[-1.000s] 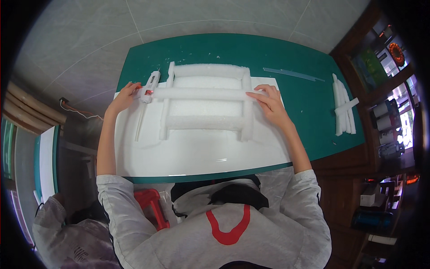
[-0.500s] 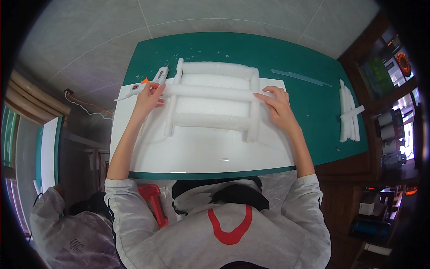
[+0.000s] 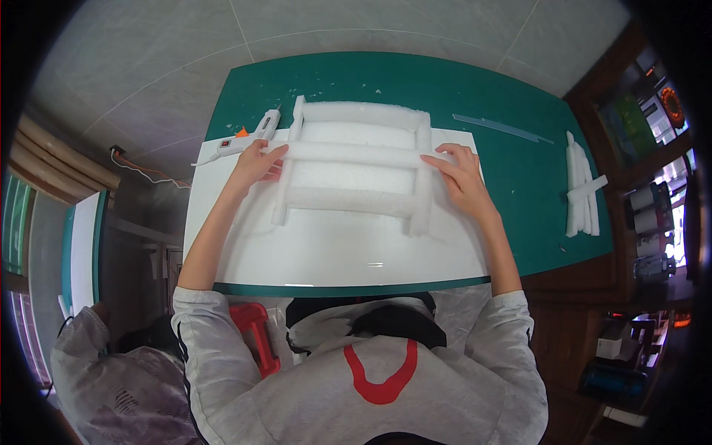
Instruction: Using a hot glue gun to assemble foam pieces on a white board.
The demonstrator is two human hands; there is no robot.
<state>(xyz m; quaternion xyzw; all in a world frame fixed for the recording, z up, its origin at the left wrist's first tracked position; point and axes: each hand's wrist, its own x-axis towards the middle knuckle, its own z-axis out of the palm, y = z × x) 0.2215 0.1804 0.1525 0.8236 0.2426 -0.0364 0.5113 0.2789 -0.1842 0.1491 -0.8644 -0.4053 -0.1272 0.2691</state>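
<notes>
Your left hand point(image 3: 258, 163) and right hand point(image 3: 461, 175) — fingers half-curled — touch the bar point(image 3: 352, 154) at its 2 ends; whether they grip, I can't tell.

Hands point(image 3: 259, 162) point(image 3: 461, 172) at ends of wht foam bar point(image 3: 352, 153), glue gun point(image 3: 267, 124) nr L hand

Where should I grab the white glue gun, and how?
I'd take the glue gun by its handle, coming from the left: that slim end sticks out clear of the foam frame, while the pointed nozzle faces away. Avoid the nozzle; it might be hot.
</notes>
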